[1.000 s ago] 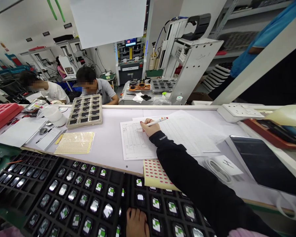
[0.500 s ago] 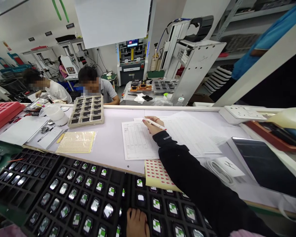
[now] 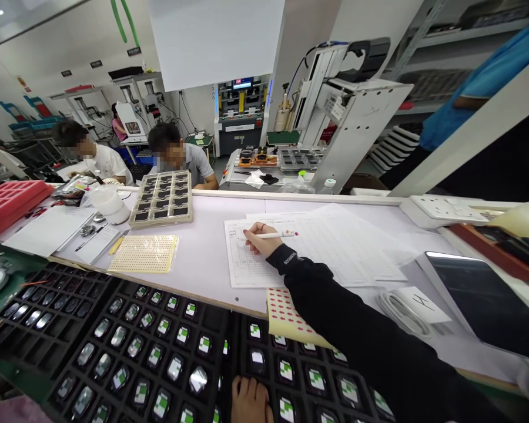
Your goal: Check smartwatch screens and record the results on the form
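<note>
Your right hand [image 3: 260, 239] pinches the pen [image 3: 277, 235] in its fingers, tip down on the printed form [image 3: 247, 267] for writing, while your left hand [image 3: 249, 400] lies released on the black parts tray [image 3: 127, 317], bracing your reach.

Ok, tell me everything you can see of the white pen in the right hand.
The slim white pen looks plastic, with small red marks near its far end. It lies almost level, that end pointing right, its writing end hidden in the right hand, which grips it. It sits over the left columns of a printed paper form. Whether the tip touches the paper cannot be told.
</note>
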Available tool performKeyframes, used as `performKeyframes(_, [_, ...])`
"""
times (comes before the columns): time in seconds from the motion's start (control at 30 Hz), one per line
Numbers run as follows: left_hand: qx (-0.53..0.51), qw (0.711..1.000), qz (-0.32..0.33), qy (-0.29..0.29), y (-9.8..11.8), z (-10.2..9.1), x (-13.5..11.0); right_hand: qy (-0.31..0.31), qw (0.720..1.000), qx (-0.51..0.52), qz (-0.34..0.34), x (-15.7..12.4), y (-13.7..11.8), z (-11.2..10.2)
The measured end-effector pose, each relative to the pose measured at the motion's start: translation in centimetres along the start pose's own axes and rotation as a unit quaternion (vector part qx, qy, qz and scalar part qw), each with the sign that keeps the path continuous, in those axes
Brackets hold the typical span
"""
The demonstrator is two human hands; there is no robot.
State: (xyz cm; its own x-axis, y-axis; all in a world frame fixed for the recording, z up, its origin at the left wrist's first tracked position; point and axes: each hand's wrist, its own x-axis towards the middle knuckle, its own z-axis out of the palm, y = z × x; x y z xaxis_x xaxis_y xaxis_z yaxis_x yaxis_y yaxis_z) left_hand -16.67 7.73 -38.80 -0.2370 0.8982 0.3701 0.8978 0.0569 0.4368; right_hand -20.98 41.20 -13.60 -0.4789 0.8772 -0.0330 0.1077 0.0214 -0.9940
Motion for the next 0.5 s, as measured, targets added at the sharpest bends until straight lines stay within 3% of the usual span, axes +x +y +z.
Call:
performKeyframes(0.13, [0.023, 1.000, 0.001, 0.016, 0.1, 0.0, 0.2, 0.010, 0.998, 0.001, 0.063, 0.8, -0.8, 1.0])
performKeyframes(0.23, [0.020, 0.999, 0.006, 0.037, 0.0, 0.4, 0.3, 0.034, 0.997, -0.034, 0.065, 1.2, -1.2, 2.4])
performKeyframes(0.33, [0.011, 0.998, 0.019, 0.057, -0.3, 0.8, 0.0, 0.081, 0.993, -0.089, -0.005, 1.3, -1.0, 3.4])
performKeyframes(0.43, [0.000, 1.000, 0.000, 0.022, -0.4, 0.9, -0.3, 0.124, 0.974, -0.164, -0.092, 1.6, -0.5, 3.4])
performKeyframes(0.5, [-0.004, 1.000, -0.013, -0.003, -0.3, 0.8, -0.4, 0.142, 0.965, -0.190, -0.110, 1.9, -0.3, 3.1])
